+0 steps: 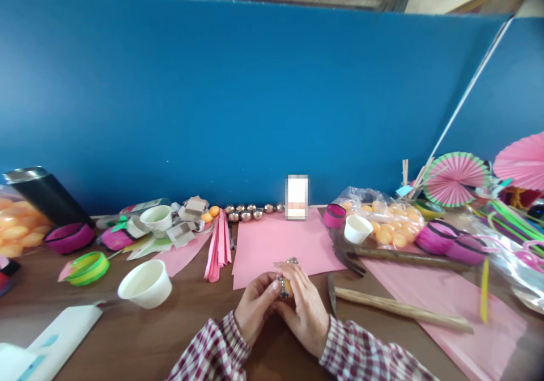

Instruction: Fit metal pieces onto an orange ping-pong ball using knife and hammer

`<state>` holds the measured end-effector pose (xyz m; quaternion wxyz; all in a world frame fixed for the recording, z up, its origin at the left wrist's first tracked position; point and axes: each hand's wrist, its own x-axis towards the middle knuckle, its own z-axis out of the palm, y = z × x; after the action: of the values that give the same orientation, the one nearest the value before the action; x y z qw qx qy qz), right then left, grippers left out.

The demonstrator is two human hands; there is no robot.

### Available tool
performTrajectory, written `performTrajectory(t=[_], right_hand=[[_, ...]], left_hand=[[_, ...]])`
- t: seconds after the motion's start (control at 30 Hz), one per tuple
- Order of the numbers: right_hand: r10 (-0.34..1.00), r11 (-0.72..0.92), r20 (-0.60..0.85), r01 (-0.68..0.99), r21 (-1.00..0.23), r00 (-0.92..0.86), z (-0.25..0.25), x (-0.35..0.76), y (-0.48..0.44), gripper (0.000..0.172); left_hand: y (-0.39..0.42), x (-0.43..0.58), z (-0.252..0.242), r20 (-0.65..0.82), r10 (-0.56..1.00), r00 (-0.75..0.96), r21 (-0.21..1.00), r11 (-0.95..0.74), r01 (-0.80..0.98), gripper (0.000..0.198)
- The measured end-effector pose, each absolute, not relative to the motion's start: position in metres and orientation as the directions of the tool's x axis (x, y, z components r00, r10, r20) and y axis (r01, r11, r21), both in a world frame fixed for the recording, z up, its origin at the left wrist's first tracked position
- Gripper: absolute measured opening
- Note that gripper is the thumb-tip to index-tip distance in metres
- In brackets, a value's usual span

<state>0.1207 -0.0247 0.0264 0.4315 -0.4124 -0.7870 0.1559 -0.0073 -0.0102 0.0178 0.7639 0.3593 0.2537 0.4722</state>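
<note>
My left hand point(258, 301) and my right hand point(304, 307) meet at the front centre, near the lower edge of a pink paper sheet point(280, 242). Between the fingers of both hands is a small orange ball point(288, 288) with a shiny silver part on its left side; the fingers cover much of it. My left thumb presses on the silver part, while my right fingers bend over the top. Just beyond the fingertips lies a small silvery piece point(292, 261). Shiny metallic balls point(251, 212) line the far edge of the pink sheet.
A white bowl point(145, 284), folded pink strips point(219, 248) and a black bottle point(49, 197) stand left. On the right lie two wooden-handled hammers point(403, 307), a white cup point(357, 229), bagged orange balls point(391, 225) and pink paper fans point(457, 180). A blue partition point(255, 97) rises behind.
</note>
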Motion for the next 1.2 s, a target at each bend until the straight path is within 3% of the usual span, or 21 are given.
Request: performTrajectory(t=[0.33,0.63,1.2], right_hand=[[0.796,0.598,0.548,0.473,-0.647,-0.258,0.0310,0.1213,-0.0240,0.034],[0.798,0.581,0.546,0.572,-0.580,-0.256,0.0252,0.1207,-0.0231,0.054],[0.803,0.595,0.524,0.448,-0.668,-0.286,0.0289,0.1200,-0.0264,0.036]], left_hand=[[-0.0110,-0.0086,0.0207,-0.085,0.895,0.437,0.763,0.340,-0.549,0.021],[-0.0105,-0.0081,0.0213,-0.084,0.896,0.435,0.776,0.333,-0.536,0.017],[-0.0098,-0.0075,0.0204,-0.037,0.916,0.400,0.818,0.258,-0.514,0.021]])
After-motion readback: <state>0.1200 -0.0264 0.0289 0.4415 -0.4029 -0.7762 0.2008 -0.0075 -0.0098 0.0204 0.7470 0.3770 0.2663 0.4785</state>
